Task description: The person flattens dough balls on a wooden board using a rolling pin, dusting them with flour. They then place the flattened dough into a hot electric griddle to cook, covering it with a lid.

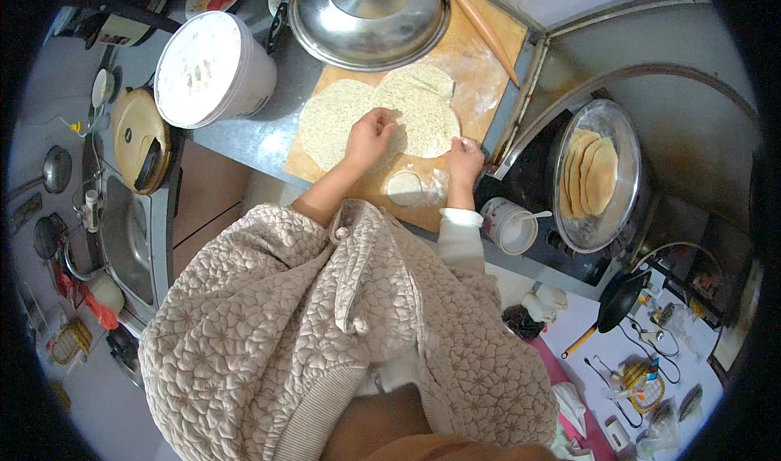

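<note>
Two thin, speckled dough rounds overlap on a floured wooden board: the left dough round (332, 119) and the right dough round (427, 116). The right one has a folded upper edge. My left hand (371, 135) hangs over the place where they meet, fingers curled; whether it grips any dough is hidden. At the lower right edge of the right round, my right hand (465, 159) pinches the dough rim between thumb and fingers. A small dough disc (404, 188) lies on the wooden board (366, 185) between my forearms.
A steel domed lid (369, 34) covers the board's far part, beside a wooden rolling pin (482, 31). A tub of flour (201, 71) stands left. On the right are a white cup with a spoon (509, 232) and a metal basin (628, 211) holding several flat dough pieces (592, 174).
</note>
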### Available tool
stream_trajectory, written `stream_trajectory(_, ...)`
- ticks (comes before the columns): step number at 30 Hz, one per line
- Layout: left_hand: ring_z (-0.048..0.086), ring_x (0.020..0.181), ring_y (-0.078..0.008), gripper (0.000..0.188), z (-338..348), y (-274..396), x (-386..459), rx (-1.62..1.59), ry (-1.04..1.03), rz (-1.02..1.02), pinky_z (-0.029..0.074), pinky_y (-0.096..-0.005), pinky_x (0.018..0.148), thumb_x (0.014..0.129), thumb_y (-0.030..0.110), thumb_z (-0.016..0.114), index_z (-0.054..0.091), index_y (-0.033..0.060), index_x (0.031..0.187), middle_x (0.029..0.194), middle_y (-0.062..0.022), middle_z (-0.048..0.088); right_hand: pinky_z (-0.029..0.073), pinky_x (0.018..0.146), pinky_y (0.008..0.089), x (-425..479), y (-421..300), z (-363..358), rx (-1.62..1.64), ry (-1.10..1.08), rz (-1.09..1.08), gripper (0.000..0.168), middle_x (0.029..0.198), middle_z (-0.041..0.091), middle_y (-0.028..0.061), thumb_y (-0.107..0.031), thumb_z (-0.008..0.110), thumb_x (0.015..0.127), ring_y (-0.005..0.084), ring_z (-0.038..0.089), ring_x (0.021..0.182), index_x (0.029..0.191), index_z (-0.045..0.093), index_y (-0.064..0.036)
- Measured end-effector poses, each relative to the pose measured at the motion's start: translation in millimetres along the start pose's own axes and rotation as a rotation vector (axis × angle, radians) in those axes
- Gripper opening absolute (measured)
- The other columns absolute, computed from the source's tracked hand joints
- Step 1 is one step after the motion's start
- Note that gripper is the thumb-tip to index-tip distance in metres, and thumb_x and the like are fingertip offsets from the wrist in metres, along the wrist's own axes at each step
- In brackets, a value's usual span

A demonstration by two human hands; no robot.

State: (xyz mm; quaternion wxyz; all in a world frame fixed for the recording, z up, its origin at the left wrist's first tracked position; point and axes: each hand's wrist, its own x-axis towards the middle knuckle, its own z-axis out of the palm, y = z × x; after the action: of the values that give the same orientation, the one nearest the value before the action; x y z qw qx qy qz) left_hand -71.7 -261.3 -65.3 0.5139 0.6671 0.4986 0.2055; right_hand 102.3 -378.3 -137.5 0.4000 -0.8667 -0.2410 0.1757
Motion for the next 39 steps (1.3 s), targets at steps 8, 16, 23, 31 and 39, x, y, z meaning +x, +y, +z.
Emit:
stream_trajectory(8, 0.062, 0.079, -0.0253, 0.019, 18, 10, -5, 0.2, -0.125, 0.107, 0.049, -0.0354, 0.072, 0.079, 0.01, 0.059, 0.063, 0.0027, 0.096, 0.09, -0.0115, 0.064, 0.049, 0.063, 0.0333, 2, -15, -14, 0.106, -0.167, 0.331, 0.018, 0.074, 0.066, 0.0163, -0.013, 0.062, 0.075, 0.0236, 0.066, 0.068, 0.085, 0.065, 0.001)
stream_trajectory(16, 0.021, 0.134, -0.0272, 0.06, 46, 8, 35, 0.82, -0.228, 0.685, 0.018, -0.0466, 0.108, 0.086, 0.04, 0.049, 0.032, 0.0095, 0.135, 0.145, -0.0109, 0.023, 0.048, 0.062, 0.0331, -6, -5, -13, 0.125, 0.079, 0.189, 0.015, 0.069, 0.064, 0.014, -0.012, 0.064, 0.076, 0.0216, 0.062, 0.062, 0.079, 0.062, 0.002)
stream_trajectory(23, 0.017, 0.136, -0.0265, 0.064, 83, 13, 91, 0.899, -0.33, 0.893, 0.016, -0.0473, 0.109, 0.088, 0.047, 0.041, 0.027, 0.0125, 0.139, 0.147, -0.0088, 0.021, 0.047, 0.061, 0.0319, -11, -9, -9, 0.163, 0.167, 0.165, 0.02, 0.072, 0.063, 0.0126, -0.01, 0.062, 0.079, 0.0199, 0.059, 0.062, 0.094, 0.059, 0.003)
stream_trajectory(31, 0.02, 0.135, -0.0242, 0.062, 82, 11, 88, 0.877, -0.281, 0.882, 0.016, -0.0466, 0.108, 0.087, 0.046, 0.043, 0.031, 0.0115, 0.138, 0.146, -0.0074, 0.024, 0.036, 0.091, 0.0447, 2, -53, -21, -0.215, 0.075, -0.368, 0.038, 0.122, 0.045, 0.0218, -0.009, 0.054, 0.083, 0.0359, 0.044, 0.112, 0.12, 0.049, -0.003)
stream_trajectory(39, 0.018, 0.136, -0.0282, 0.063, 52, 12, 34, 0.931, -0.215, 0.558, 0.013, -0.0466, 0.109, 0.087, 0.036, 0.045, 0.028, -0.001, 0.136, 0.145, -0.0164, 0.021, 0.016, 0.106, 0.0561, 72, -73, 7, -0.759, -0.254, -0.625, 0.049, 0.146, 0.025, 0.0045, -0.034, 0.046, 0.089, 0.0259, 0.02, 0.135, 0.135, 0.037, -0.021)
